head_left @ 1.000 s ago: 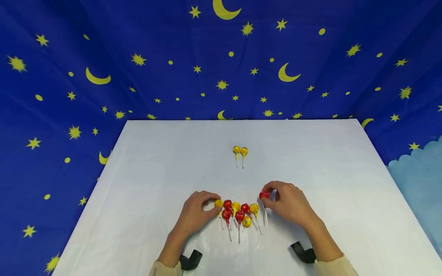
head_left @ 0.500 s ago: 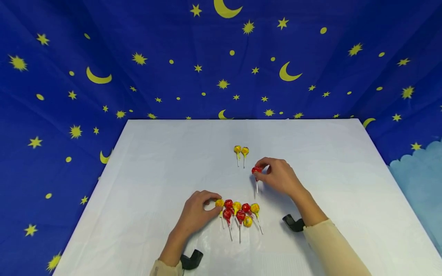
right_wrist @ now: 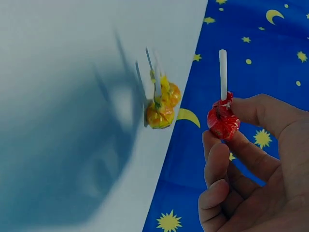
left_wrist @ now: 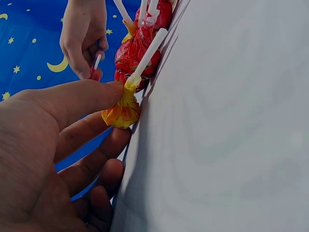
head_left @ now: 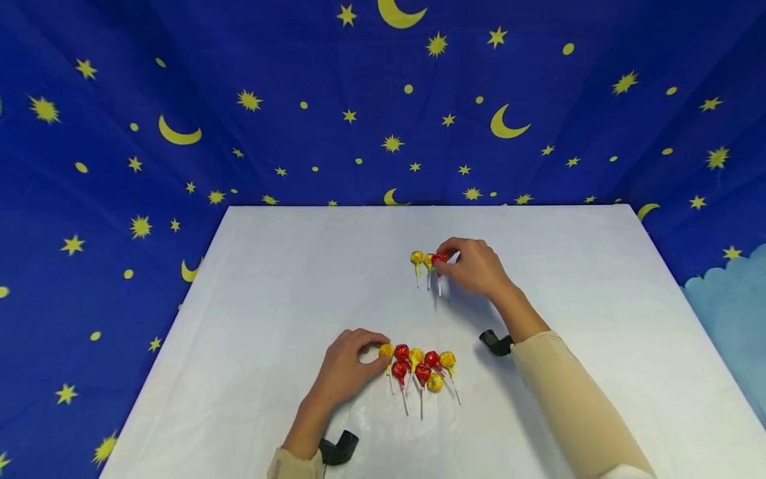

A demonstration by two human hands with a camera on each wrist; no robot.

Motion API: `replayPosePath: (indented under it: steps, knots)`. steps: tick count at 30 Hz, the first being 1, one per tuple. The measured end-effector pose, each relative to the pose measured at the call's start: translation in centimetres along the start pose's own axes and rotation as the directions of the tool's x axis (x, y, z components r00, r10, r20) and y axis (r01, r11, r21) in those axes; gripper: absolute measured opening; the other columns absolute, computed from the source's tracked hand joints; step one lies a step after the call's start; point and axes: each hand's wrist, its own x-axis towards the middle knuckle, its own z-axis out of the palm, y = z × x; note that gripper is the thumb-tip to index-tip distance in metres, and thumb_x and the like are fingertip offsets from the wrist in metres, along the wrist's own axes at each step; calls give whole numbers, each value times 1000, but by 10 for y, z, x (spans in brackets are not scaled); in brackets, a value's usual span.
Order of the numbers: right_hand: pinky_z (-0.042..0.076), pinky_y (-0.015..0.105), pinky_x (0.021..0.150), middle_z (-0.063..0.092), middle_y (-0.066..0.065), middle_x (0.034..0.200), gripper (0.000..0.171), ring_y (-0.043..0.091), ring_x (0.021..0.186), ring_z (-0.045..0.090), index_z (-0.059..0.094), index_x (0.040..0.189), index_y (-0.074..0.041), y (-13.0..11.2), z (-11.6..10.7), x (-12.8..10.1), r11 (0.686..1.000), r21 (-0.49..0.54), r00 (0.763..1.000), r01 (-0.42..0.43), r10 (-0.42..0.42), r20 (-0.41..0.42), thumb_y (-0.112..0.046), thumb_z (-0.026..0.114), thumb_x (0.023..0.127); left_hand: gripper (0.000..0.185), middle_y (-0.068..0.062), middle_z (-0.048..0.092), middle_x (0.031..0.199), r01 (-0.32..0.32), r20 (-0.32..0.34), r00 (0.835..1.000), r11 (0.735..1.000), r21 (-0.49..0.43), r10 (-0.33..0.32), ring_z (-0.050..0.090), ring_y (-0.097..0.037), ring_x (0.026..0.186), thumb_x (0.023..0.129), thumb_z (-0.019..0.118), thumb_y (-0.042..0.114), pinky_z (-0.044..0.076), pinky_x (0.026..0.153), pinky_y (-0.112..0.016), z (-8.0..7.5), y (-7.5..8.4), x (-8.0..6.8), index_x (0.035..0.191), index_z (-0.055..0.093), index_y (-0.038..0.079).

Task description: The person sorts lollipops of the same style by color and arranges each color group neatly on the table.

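R hand pinches red lolly mid-frame, near yellow pair; could knock them. L hand fingers curled on yellow lolly, may drag pile.

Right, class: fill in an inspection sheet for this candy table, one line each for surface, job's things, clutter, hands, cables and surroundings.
Surface: white table, flat, with faint creases.
Job's things: red lollipop pinched in the right hand, beside two yellow lollipops lying far from the person; a cluster of red and yellow lollipops lies near the person.
Clutter: nothing seen.
Hands: right hand pinches the red lollipop's wrapped head, stick free; left hand pinches a yellow lollipop at the cluster's left end.
Cables: nothing seen; black wrist mounts only.
Surroundings: blue cloth with yellow stars and moons behind and at both sides.
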Motion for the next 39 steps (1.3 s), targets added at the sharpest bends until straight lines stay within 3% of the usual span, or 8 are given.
replayPosePath:
  steps: [16,25,32,39]
  knots:
    - [44,38,68,66,2,94,27,23,81,56,71,104,-13,10,6,53,993,-2,992,-119,119,43,-32,70,85,23,18,62,97,11,22,1000,999,-40,-10,51,-8,83,86,73,36,43,73,-32,3,-3,-2,108,71,29]
    - [44,38,72,65,5,96,29,25,84,55,69,107,-11,15,9,84,985,-12,983,-173,173,61,-31,69,86,22,18,61,96,-15,0,1000,1000,-16,15,50,-8,81,86,73,35,43,71,-32,0,-5,1,107,71,30]
    - [44,39,71,66,6,97,28,25,83,56,69,106,-10,18,8,99,985,-29,982,-170,172,74,-30,69,87,22,19,62,96,-12,-8,1000,1000,-6,12,50,-7,81,85,74,32,43,71,-31,0,-6,1,107,71,30]
    - [44,38,72,65,8,96,30,26,84,55,70,105,-8,25,11,105,974,-14,972,-225,226,72,-31,70,86,23,17,62,96,-30,6,1000,999,-32,30,50,-8,81,86,73,33,43,71,-31,-1,-5,1,108,71,29]
